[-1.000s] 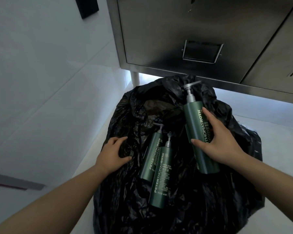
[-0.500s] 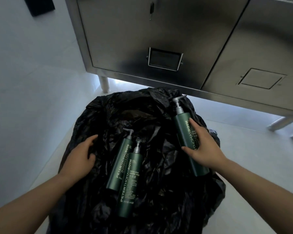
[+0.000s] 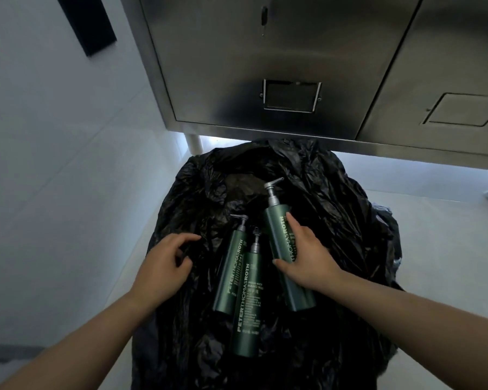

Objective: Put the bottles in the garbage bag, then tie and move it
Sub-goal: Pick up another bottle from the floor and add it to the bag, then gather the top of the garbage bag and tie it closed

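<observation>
A crumpled black garbage bag [image 3: 335, 209] lies on the floor below a steel cabinet. Three dark green pump bottles lie on top of it. My right hand [image 3: 304, 257] grips the largest bottle [image 3: 279, 235], its pump pointing away from me. The middle bottle [image 3: 248, 311] and the left bottle [image 3: 231, 266] lie side by side, untouched. My left hand [image 3: 164, 263] rests on the bag's plastic to the left of them, fingers curled into the folds; whether it pinches the plastic I cannot tell.
The stainless steel cabinet [image 3: 265, 66] stands on short legs [image 3: 193, 143] just behind the bag. A white wall [image 3: 54, 122] closes the left side. Pale floor [image 3: 440, 243] lies to the right of the bag.
My right hand has carried the largest bottle left, closer to the other two. My left hand has shifted a little on the plastic. The camera view has swung.
</observation>
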### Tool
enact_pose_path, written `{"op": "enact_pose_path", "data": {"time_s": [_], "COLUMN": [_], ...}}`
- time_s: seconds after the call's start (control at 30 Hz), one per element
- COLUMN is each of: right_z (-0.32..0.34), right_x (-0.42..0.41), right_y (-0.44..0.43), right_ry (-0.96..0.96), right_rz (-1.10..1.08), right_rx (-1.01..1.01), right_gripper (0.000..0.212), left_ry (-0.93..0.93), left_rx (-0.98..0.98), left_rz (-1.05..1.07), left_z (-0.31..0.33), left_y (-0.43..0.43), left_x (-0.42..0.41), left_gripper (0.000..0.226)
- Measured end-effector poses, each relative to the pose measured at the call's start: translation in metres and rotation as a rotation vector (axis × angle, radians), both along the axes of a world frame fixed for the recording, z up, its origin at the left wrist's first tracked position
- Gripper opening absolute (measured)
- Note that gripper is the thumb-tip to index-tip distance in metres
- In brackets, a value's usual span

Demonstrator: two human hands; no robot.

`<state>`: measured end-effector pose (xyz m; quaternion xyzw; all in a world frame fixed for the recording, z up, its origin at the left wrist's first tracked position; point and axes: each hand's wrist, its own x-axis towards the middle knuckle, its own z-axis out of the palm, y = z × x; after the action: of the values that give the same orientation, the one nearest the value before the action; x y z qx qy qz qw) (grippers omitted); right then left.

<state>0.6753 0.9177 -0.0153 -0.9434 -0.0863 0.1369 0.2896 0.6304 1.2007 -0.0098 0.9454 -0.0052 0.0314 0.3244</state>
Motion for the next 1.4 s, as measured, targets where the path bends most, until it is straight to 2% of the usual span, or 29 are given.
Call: {"op": "enact_pose_path", "data": {"time_s": [0.13, 0.37, 0.5, 0.67, 0.83, 0.9, 0.97, 1.1, 1.23, 1.33, 1.4], "right_z": [-0.002, 0.032, 0.038, 0.022, -0.003, -0.009, -0.01, 0.005, 0.035, 0.08, 0.111], "right_x": [-0.004, 0.022, 0.027, 0.011, 0.005, 0.009, 0.016, 0.032, 0.042, 0.058, 0.067], "right_y": [0.006, -0.028, -0.06, -0.086, -0.094, -0.095, -0.095, -0.089, -0.085, -0.089, -0.089], "right_ry": [0.015, -0.301, -0.418, -0.37, -0.217, -0.187, -0.19, -0.279, -0.382, -0.454, -0.486], "right_rz": [-0.022, -0.079, -0.11, -0.159, -0.17, -0.198, -0.229, -0.294, -0.379, -0.404, -0.427], "right_rx": [-0.01, 0.086, 0.065, -0.004, -0.123, -0.158, -0.162, 0.042, 0.384, 0.551, 0.635], "right_gripper": [0.094, 0.064, 0.053, 0.053, 0.067, 0.063, 0.045, 0.02, 0.007, 0.009, 0.014], "left_ry": [0.003, 0.005, -0.026, -0.056, -0.053, -0.062, -0.08, -0.144, -0.227, -0.329, -0.344], "left_rx": [-0.003, -0.068, -0.099, -0.109, -0.024, -0.002, -0.019, -0.134, -0.045, -0.068, -0.209], "left_rz": [0.006, -0.082, -0.1, -0.116, -0.177, -0.168, -0.122, -0.015, -0.056, -0.034, 0.006], "left_z": [0.007, 0.007, 0.013, 0.025, 0.052, 0.068, 0.078, 0.079, 0.08, 0.101, 0.111], "left_y": [0.007, -0.005, -0.008, -0.013, -0.027, -0.035, -0.045, -0.061, -0.062, -0.064, -0.076], "left_x": [0.001, 0.004, 0.007, 0.013, 0.037, 0.048, 0.053, 0.034, 0.022, 0.056, 0.078], "left_gripper": [0.042, 0.046, 0.049, 0.05, 0.051, 0.046, 0.04, 0.035, 0.034, 0.037, 0.035]}}
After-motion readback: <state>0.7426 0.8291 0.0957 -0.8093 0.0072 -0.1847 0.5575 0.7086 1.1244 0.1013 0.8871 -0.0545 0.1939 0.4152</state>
